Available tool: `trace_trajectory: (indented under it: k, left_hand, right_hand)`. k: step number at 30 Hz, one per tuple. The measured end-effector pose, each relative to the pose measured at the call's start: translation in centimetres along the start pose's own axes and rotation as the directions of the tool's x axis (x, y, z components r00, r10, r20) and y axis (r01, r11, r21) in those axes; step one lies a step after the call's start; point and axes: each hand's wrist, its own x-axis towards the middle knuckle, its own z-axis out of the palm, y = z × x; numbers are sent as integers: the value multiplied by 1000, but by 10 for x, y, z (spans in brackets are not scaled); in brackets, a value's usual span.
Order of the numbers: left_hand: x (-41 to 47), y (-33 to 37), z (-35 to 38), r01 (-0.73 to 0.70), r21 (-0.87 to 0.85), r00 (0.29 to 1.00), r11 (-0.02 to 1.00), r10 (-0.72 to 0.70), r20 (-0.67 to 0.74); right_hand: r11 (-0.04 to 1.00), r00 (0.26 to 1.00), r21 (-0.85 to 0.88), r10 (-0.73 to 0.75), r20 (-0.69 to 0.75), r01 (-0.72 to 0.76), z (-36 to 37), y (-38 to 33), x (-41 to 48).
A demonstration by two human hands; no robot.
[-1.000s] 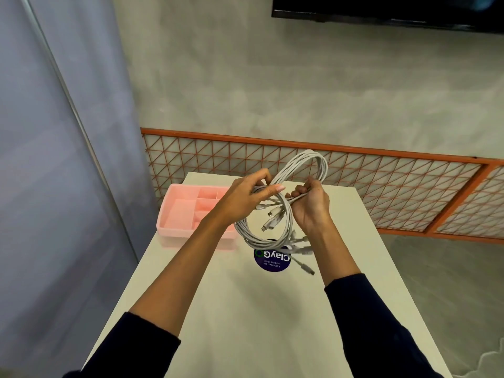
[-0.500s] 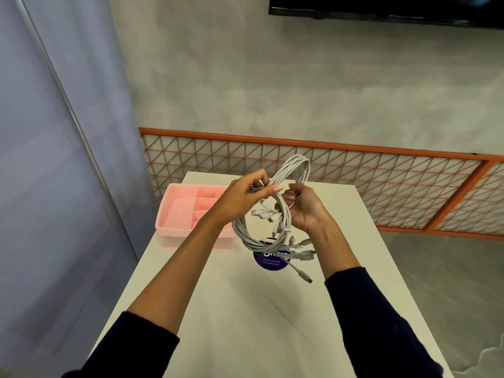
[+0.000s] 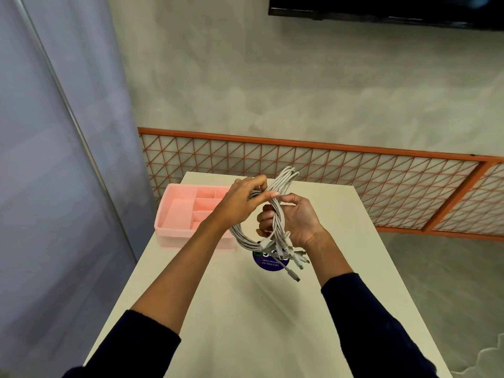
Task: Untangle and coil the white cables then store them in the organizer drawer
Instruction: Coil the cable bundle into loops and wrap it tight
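White cables (image 3: 285, 176) are held above the table (image 3: 245, 309): left hand (image 3: 240, 203) grip pinches the loops, right hand (image 3: 298, 223) grip curls round them. Risk: dangling connector ends (image 3: 296, 261) may snag, or loops spring apart, before reaching the far-left organizer drawer (image 3: 174, 230).

The left hand (image 3: 242, 199) and its forearm cover the right end of the pink organizer drawer (image 3: 180, 214), so the compartments there cannot be counted. The white cables (image 3: 275, 216) pass out of sight under the left thumb and inside the right hand (image 3: 297, 222); single strands cannot be told apart. Dangling plugs hide the top of the round blue sticker (image 3: 266, 266). The top edge cuts off the black screen (image 3: 381, 12), and the bottom edge cuts off the desk (image 3: 245, 323).
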Motion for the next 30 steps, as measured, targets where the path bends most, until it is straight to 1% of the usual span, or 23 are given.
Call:
trace_trajectory:
  k: [3,4,5,7,8,11,14,16,18,20,22,24,26,30]
  left_hand:
    - [1,-2,0,10,10,1000,1000,-10,-3]
    - [2,-3,-1,20,10,1000,1000,-20,3]
    - [2,-5,0,32,11,999,999,-32,10]
    - [4,-6,0,55,25,998,998,-56,22]
    - [4,-6,0,65,39,997,997,-66,29]
    - [3,-2,2,110,124,992,986,-116,41]
    - [0,1,2,124,277,990,953,-136,22]
    - [-1,4,1,112,377,992,919,-127,16]
    - [-2,4,1,112,445,993,889,-122,-6]
    - [-2,2,2,139,489,990,861,-133,-47]
    - [-1,3,1,181,497,983,849,-160,-86]
    - [1,7,2,218,513,976,830,-183,-119]
    - [2,11,1,267,535,964,802,-228,-139]
    - [1,14,1,339,542,941,769,-292,-174]
  right_hand:
    - [994,993,-72,-70,94,77,-2,5,0]
    - [987,992,-132,-82,94,94,-1,5,0]
    - [967,993,-230,-94,69,108,1,6,0]
    - [872,991,-481,-128,-34,96,2,4,1]
    - [816,986,-574,-141,-87,66,3,3,2]
    - [663,965,-746,-151,-215,-63,6,3,6]
    - [469,931,-862,-189,-312,-193,11,7,6]
    - [347,911,-900,-220,-350,-262,16,8,5]
    - [210,866,-924,-330,-375,-320,21,9,5]
    - [107,795,-923,-479,-374,-370,26,11,5]
    - [31,706,-910,-620,-343,-414,32,16,7]
    - [-42,657,-899,-698,-285,-435,39,21,6]
    - [-94,642,-885,-723,-255,-457,46,22,4]
    - [-229,665,-824,-713,-220,-518,57,22,1]
